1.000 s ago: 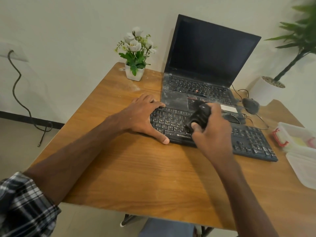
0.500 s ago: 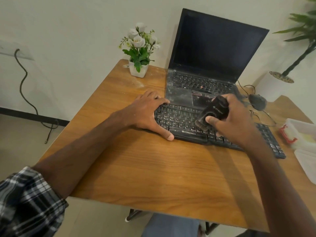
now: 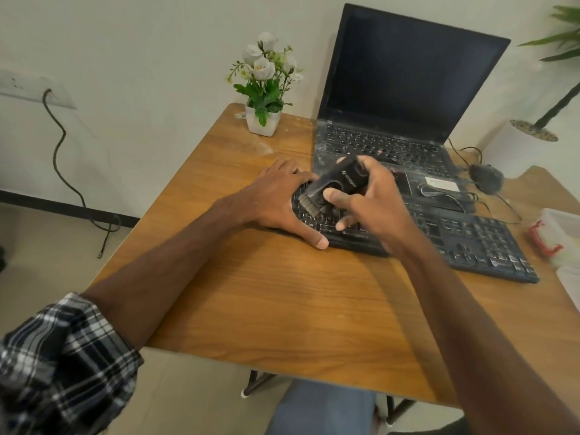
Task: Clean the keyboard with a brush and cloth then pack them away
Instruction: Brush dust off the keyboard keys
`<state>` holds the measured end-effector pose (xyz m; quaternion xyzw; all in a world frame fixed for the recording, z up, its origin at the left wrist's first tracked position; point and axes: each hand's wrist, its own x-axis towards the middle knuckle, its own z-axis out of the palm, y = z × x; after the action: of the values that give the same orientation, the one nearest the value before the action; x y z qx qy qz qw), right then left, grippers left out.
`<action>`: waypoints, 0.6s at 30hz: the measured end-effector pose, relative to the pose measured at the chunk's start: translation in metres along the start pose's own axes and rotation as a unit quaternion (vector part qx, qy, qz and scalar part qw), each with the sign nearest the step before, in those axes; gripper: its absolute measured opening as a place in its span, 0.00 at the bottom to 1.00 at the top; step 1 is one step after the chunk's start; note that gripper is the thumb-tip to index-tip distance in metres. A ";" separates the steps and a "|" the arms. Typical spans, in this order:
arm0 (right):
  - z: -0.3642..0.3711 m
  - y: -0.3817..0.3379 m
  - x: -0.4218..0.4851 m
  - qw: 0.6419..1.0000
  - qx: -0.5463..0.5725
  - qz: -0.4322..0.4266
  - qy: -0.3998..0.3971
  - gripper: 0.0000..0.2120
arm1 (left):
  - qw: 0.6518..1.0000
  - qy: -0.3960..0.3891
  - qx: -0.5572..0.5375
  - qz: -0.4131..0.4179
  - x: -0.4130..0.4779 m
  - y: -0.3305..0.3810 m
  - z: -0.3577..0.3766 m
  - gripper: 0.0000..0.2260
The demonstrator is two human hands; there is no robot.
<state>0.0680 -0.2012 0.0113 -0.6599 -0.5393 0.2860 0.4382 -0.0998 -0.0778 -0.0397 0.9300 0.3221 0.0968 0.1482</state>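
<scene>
One black brush [image 3: 339,180] (pale bristles) clamped in right grip [image 3: 370,202]; left grip [image 3: 276,199] lies flat

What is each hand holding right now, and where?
Right hand grips the black plastic brush by its body. Left hand holds nothing, resting on the black keyboard.

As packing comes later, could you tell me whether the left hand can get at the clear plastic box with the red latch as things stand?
Probably not: the left hand rests on the black keyboard, far from the clear plastic box, with the right hand and its black brush in between.
</scene>
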 end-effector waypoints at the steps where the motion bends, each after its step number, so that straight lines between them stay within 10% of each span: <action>1: -0.009 0.001 -0.001 1.000 0.020 0.015 0.011 0.24 | 1.000 -0.004 -0.003 -0.003 0.000 -0.001 -0.001 0.60; 18: -0.039 0.011 -0.004 0.968 -0.237 -0.079 -0.008 0.25 | 0.992 -0.076 -0.087 -0.047 -0.027 -0.036 -0.013 0.66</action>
<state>0.1048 -0.2162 0.0184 -0.6979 -0.6456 0.1198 0.2860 -0.1454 -0.0650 -0.0423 0.9021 0.3436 0.0464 0.2570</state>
